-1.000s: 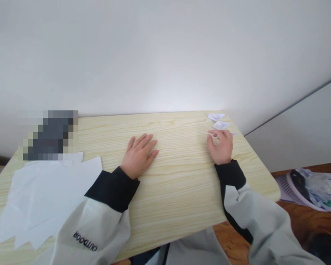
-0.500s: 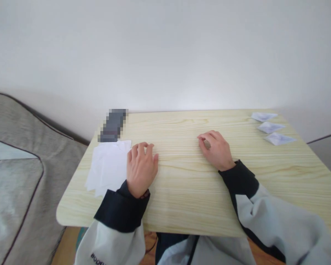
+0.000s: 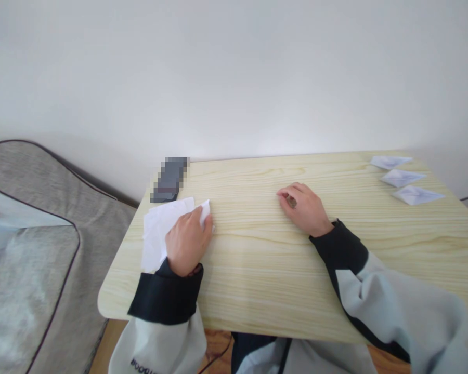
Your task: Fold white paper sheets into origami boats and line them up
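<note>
My left hand (image 3: 187, 240) lies on a small stack of white paper sheets (image 3: 158, 234) at the left end of the light wooden table (image 3: 257, 270). Its fingers are curled around the right edge of the top sheet, which lifts slightly. My right hand (image 3: 304, 208) rests near the table's middle with the fingers loosely curled and nothing visible in them. Three folded white paper boats (image 3: 405, 179) sit in a row at the far right corner, well away from both hands.
A dark flat object (image 3: 169, 179), blurred out, lies at the table's far left edge just behind the paper. A grey cushioned seat (image 3: 31, 249) stands left of the table. A white wall runs behind the table.
My left hand slid left from the bare tabletop onto the paper stack and closed on a sheet's edge. My right hand drew back from the paper boats toward the middle. The view swung left.
</note>
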A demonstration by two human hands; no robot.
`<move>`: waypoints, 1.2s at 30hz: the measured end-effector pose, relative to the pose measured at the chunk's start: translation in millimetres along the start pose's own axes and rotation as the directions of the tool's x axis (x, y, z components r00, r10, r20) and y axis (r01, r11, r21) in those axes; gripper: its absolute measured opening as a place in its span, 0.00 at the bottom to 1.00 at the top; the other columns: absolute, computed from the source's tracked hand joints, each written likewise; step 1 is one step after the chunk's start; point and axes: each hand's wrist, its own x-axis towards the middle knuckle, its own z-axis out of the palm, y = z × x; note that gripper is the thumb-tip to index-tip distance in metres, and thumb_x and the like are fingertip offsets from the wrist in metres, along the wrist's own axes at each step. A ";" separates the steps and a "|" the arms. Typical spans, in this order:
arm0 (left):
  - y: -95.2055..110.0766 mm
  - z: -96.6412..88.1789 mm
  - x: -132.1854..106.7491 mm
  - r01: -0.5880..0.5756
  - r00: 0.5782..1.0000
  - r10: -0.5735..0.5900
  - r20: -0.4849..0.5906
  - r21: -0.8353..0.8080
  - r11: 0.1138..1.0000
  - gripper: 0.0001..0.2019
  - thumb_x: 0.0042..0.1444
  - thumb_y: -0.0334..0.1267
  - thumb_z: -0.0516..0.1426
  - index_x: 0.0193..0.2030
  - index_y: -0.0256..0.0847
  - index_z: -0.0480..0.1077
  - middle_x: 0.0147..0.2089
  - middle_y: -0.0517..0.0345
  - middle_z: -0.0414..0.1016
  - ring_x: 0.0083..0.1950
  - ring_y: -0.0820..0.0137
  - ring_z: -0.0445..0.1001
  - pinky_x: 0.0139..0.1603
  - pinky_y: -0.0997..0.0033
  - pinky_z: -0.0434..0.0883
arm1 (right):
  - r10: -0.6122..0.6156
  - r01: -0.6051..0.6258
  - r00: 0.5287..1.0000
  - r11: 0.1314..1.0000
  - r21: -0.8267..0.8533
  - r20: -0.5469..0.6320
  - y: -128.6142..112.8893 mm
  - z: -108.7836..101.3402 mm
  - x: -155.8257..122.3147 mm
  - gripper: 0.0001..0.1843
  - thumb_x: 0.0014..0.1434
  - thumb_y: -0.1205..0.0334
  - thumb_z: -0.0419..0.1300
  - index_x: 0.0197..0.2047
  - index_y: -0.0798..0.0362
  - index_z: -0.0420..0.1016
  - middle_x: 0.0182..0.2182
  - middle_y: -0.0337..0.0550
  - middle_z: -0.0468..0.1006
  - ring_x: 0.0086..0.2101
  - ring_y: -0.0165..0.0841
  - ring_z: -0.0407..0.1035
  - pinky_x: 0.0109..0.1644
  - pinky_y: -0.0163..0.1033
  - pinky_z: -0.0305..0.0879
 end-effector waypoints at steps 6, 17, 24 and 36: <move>-2.1 -5.2 -1.6 0.150 0.988 -0.150 0.041 -0.008 0.989 0.18 0.56 0.37 0.50 0.54 0.43 0.66 0.40 0.47 0.80 0.36 0.54 0.77 0.30 0.62 0.68 | 0.010 -0.011 1.000 1.000 0.009 0.014 -0.3 -1.0 0.9 0.07 0.57 0.66 0.55 0.35 0.52 0.75 0.32 0.43 0.76 0.37 0.37 0.69 0.44 0.42 0.66; 3.6 -19.0 -4.5 0.056 0.968 -0.069 -0.243 -0.061 0.997 0.19 0.52 0.29 0.51 0.47 0.49 0.75 0.33 0.57 0.81 0.32 0.60 0.77 0.27 0.66 0.67 | 0.028 -0.029 1.000 0.999 0.038 0.013 0.2 0.0 0.2 0.07 0.56 0.66 0.55 0.34 0.51 0.75 0.32 0.42 0.77 0.36 0.37 0.69 0.43 0.42 0.65; 45.0 10.6 30.1 -0.522 0.840 0.422 -0.341 -0.296 0.800 0.21 0.54 0.21 0.49 0.45 0.47 0.76 0.51 0.61 0.77 0.56 0.66 0.70 0.64 0.58 0.57 | 0.086 -0.084 0.996 0.991 0.104 -0.016 2.7 -5.3 1.2 0.10 0.57 0.64 0.54 0.41 0.53 0.74 0.31 0.42 0.77 0.32 0.34 0.69 0.41 0.40 0.66; 95.5 47.3 48.1 -0.691 0.676 0.675 -0.296 -0.573 0.441 0.18 0.54 0.19 0.50 0.39 0.44 0.76 0.44 0.58 0.73 0.53 0.69 0.67 0.69 0.54 0.45 | 0.150 -0.148 0.988 0.987 0.064 -0.034 27.6 -19.9 6.7 0.17 0.64 0.58 0.48 0.48 0.55 0.74 0.42 0.48 0.79 0.39 0.37 0.71 0.46 0.43 0.66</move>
